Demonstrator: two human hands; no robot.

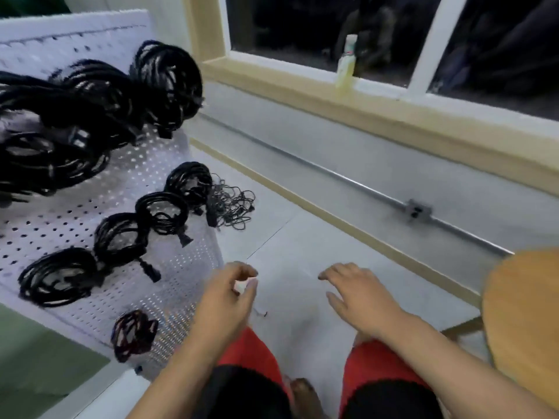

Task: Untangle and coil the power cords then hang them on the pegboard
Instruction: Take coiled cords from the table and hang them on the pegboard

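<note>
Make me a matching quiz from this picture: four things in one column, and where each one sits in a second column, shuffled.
Things:
1. bottle
2. tangled thin cord
3. red-and-black coil
4. wooden stool

Places:
A. lowest on the pegboard
B. at the right edge of the view
C. on the window sill
D. spilling past the pegboard's edge, by the floor

Pairs: 1-C, 2-D, 3-A, 4-B
</note>
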